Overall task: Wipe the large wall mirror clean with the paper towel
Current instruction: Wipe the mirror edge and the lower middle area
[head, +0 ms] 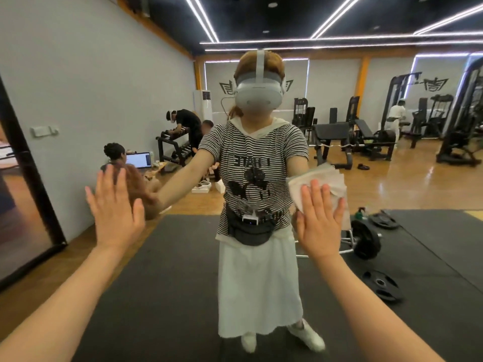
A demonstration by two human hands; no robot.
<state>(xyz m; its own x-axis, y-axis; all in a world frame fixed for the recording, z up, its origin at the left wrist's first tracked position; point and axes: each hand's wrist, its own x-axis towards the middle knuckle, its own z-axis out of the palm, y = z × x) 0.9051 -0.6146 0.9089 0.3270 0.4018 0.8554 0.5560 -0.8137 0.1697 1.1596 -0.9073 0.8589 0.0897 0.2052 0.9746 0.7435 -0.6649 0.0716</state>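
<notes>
- We are pressing our right hand (320, 223), fingers straight, on the paper towel (324, 181) against the mirror (78, 74).
- We are resting our left hand (117, 210) flat and empty on the mirror.

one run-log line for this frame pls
left hand: flat on mirror, bare | right hand: flat, pressing paper towel to mirror | step: wiping

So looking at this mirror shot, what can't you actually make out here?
All in the head view:
- Dirt or streaks on the mirror: none can be made out.
- The paper towel: its lower part is hidden behind the right hand pressing it.
- The mirror's full extent: cut off by the picture's edges.
- Whether the left hand touches the glass: cannot tell.
- The laptop screen: too small to read.
</notes>
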